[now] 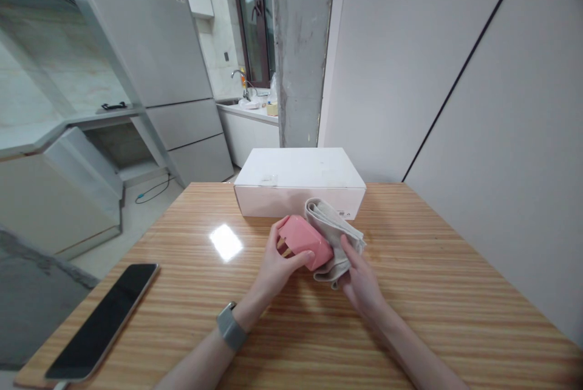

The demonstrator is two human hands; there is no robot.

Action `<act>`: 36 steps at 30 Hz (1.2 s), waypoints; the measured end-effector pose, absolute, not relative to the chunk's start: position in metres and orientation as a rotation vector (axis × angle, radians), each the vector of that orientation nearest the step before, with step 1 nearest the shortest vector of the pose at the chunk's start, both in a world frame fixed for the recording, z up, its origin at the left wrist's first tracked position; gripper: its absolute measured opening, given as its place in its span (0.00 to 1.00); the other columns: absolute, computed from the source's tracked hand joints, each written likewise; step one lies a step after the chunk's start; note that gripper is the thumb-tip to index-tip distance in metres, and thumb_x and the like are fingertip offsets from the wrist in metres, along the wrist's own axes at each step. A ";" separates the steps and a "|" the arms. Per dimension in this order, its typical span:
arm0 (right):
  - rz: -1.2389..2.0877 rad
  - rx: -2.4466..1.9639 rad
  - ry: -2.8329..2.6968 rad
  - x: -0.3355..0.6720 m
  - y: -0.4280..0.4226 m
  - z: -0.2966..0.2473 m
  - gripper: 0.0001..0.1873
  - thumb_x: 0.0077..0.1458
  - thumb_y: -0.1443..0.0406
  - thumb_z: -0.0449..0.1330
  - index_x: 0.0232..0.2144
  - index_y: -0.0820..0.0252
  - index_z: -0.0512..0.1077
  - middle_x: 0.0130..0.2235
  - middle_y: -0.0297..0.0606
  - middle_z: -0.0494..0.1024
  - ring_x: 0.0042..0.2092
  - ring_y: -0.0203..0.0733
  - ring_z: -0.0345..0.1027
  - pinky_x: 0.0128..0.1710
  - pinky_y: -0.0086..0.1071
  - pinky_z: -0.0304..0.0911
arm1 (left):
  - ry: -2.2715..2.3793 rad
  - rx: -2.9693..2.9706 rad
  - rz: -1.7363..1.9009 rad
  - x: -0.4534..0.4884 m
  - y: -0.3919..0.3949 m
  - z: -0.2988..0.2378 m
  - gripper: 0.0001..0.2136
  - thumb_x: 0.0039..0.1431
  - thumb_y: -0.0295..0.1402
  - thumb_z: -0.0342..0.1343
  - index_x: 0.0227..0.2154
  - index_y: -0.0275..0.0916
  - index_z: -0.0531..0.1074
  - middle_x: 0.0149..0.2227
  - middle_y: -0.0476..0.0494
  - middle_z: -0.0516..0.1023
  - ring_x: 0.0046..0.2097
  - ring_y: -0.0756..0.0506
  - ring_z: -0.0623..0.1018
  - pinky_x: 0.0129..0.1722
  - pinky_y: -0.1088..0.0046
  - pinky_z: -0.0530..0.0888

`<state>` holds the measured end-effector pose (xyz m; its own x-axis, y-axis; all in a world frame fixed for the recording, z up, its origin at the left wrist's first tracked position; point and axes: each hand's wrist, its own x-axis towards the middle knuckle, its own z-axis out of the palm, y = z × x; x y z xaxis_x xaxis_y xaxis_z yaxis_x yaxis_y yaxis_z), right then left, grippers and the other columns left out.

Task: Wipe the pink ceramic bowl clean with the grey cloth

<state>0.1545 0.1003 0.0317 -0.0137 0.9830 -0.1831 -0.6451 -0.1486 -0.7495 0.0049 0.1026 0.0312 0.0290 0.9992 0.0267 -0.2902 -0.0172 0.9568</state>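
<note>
Over the wooden table, my left hand grips a glossy pink object with a notched edge on its left side; it may be a small bowl or holder, but its kind is unclear. The fingers lie along its far side and the thumb presses the near side. My right hand is wrapped round a folded grey-beige cloth. The cloth touches the pink object's right end. Part of the right hand's fingers is hidden behind the cloth.
Behind the hands, a white box stands on the wooden table. A phone with a cable lies at the left edge. A pale wall borders the right side; a fridge and sink counter stand farther back.
</note>
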 end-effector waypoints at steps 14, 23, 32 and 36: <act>1.603 -0.771 -0.644 0.156 0.101 0.035 0.23 0.48 0.50 0.65 0.42 0.59 0.78 0.44 0.39 0.82 0.49 0.51 0.75 0.48 0.39 0.70 | 0.751 1.017 1.390 0.007 0.096 0.035 0.34 0.45 0.36 0.68 0.56 0.40 0.63 0.55 0.37 0.71 0.54 0.39 0.71 0.50 0.68 0.70; 1.584 -0.837 -0.552 0.153 0.097 0.036 0.19 0.43 0.54 0.70 0.37 0.57 0.78 0.38 0.36 0.84 0.43 0.52 0.77 0.42 0.42 0.74 | 0.904 1.070 1.343 0.005 0.099 0.033 0.36 0.43 0.33 0.69 0.56 0.45 0.58 0.55 0.39 0.69 0.50 0.41 0.74 0.44 0.69 0.73; 1.453 -0.759 -0.479 0.172 0.110 0.033 0.16 0.51 0.54 0.63 0.39 0.56 0.77 0.44 0.41 0.82 0.52 0.53 0.72 0.51 0.47 0.69 | 0.867 0.711 1.242 -0.007 0.108 0.039 0.26 0.53 0.51 0.57 0.51 0.42 0.66 0.42 0.42 0.76 0.36 0.44 0.77 0.28 0.72 0.74; 1.329 -0.789 -0.430 0.173 0.115 0.029 0.16 0.50 0.53 0.64 0.40 0.53 0.77 0.47 0.36 0.80 0.55 0.50 0.70 0.56 0.45 0.66 | 0.682 0.558 1.057 -0.006 0.107 0.042 0.32 0.52 0.59 0.49 0.51 0.39 0.69 0.39 0.38 0.79 0.35 0.37 0.79 0.28 0.60 0.75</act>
